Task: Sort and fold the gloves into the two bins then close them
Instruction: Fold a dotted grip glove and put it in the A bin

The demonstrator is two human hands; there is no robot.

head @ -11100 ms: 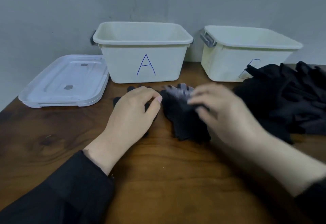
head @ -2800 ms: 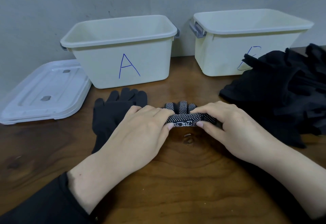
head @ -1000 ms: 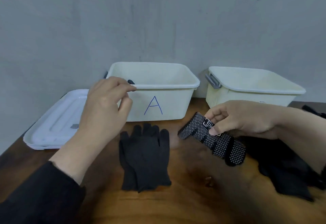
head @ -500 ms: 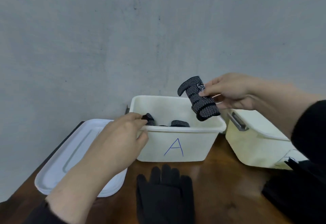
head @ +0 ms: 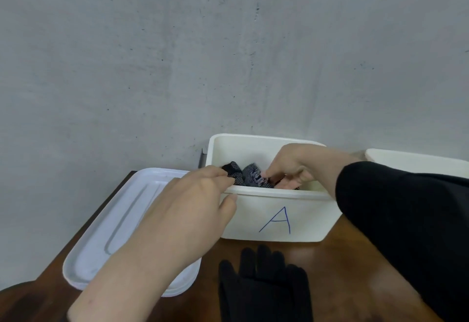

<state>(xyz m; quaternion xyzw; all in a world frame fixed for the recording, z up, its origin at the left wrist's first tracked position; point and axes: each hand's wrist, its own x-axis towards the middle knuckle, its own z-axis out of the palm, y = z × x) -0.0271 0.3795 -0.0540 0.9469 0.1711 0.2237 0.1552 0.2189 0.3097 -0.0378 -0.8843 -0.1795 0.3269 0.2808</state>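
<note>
— Dotted glove: down inside bin A now, no longer held above the rim as half a second back. Folded, black with white dots, lying beside another dotted piece at the left of the bin.

— And the right hand?

— Sunk into the bin with it, fingers curled down onto the glove, seemingly pinching it yet (release not visible). Left hand hooked over the near-left rim, thumb outside, fingers inside, steadying.

— Meaning for the job?

— Probably one more dotted glove sorted into A; placing nearly finished, letting go left to do.

— Elsewhere?

— Plain black glove flat on the wooden table just in front of A, fingers toward the bin, unfolded. Lids stacked at the left, off both bins. Second bin at the far right, only its rim in view. Closing well off yet.
</note>
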